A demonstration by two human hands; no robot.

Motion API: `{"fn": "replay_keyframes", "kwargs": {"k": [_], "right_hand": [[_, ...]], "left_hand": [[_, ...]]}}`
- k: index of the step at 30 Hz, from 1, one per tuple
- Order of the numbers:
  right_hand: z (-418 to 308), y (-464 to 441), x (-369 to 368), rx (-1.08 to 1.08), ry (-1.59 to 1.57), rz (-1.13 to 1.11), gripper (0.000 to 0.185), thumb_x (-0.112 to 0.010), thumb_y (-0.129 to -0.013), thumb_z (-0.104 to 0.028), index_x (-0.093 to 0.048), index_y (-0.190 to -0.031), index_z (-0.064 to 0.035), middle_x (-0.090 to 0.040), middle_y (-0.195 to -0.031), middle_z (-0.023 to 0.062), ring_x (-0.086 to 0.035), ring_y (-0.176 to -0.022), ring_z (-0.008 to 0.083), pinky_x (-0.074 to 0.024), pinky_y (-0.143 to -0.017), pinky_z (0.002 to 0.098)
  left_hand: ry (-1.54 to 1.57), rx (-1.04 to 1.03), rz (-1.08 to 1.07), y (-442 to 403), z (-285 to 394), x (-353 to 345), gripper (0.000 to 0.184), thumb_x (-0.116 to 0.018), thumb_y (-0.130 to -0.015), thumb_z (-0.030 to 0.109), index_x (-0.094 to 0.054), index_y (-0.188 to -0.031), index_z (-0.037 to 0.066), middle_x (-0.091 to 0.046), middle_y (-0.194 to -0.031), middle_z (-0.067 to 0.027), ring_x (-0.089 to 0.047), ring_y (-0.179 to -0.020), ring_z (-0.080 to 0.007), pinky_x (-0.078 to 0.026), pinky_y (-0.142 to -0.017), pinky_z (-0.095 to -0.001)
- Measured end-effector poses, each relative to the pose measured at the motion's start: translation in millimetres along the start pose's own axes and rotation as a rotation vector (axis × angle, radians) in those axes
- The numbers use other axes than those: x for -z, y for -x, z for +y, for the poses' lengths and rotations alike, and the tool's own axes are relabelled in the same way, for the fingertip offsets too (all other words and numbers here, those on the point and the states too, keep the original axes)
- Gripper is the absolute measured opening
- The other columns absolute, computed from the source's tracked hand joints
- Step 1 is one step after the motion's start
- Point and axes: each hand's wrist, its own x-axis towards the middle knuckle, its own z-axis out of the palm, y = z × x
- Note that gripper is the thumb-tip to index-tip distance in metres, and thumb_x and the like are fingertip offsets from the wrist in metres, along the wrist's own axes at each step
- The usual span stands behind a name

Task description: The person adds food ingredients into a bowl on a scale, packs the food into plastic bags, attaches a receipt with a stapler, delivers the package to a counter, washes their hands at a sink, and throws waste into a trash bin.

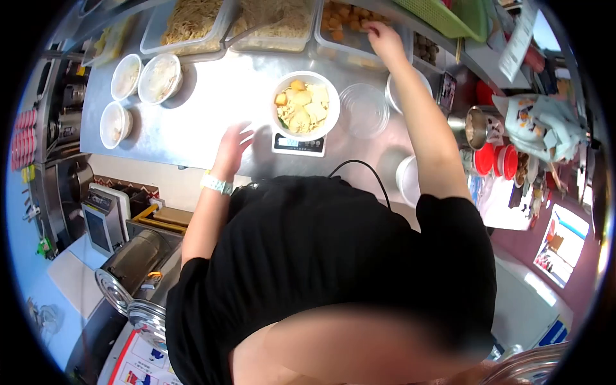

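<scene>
My right hand (384, 40) reaches into a clear plastic bin (362, 59) at the top, its fingers drawn together at the orange-brown food cubes (343, 18). Whatever lies between those fingertips is too small to make out. Over the near edge of the metal table, my left hand (234, 146) is open with its fingers apart, holding nothing. Between the hands, a white round bowl (332, 122) stands on a small digital scale (299, 146). Pale yellow pieces, a few orange cubes and a bit of green fill it. A clear round lid (364, 110) lies just right of the bowl.
Three filled white tubs, one of them a bowl (160, 78), stand at the left of the steel table (212, 96). Bins of shredded food (192, 22) line the back. Another white bowl (393, 96) is partly behind my right forearm. A black cable (362, 163) loops near my body.
</scene>
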Motion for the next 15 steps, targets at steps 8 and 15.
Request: {"fn": "replay_keyframes", "kwargs": {"k": [8, 15], "right_hand": [[-25.9, -131.5, -75.8, 0.103, 0.455, 0.113, 0.044, -0.056, -0.087, -0.032, -0.055, -0.125, -0.0098, -0.059, -0.118, 0.0131, -0.054, -0.112, 0.0265, -0.0424, -0.094, 0.0401], [-17.5, -172.7, -123.5, -0.068, 0.367, -0.002, 0.046, -0.054, -0.088, -0.033, -0.053, -0.127, -0.0073, -0.058, -0.122, 0.0152, -0.055, -0.113, 0.0278, -0.0423, -0.095, 0.0402]], "left_hand": [[0.243, 0.039, 0.282, 59.4, -22.8, 37.6, 0.030, -0.046, -0.097, 0.036, -0.053, -0.114, 0.012, -0.061, -0.109, -0.0052, -0.056, -0.096, -0.0170, -0.043, -0.086, -0.0316], [0.369, 0.028, 0.441, 97.7, -54.0, 43.8, 0.032, -0.044, -0.098, 0.037, -0.053, -0.114, 0.012, -0.060, -0.110, -0.0048, -0.056, -0.098, -0.0164, -0.042, -0.088, -0.0310]]}}
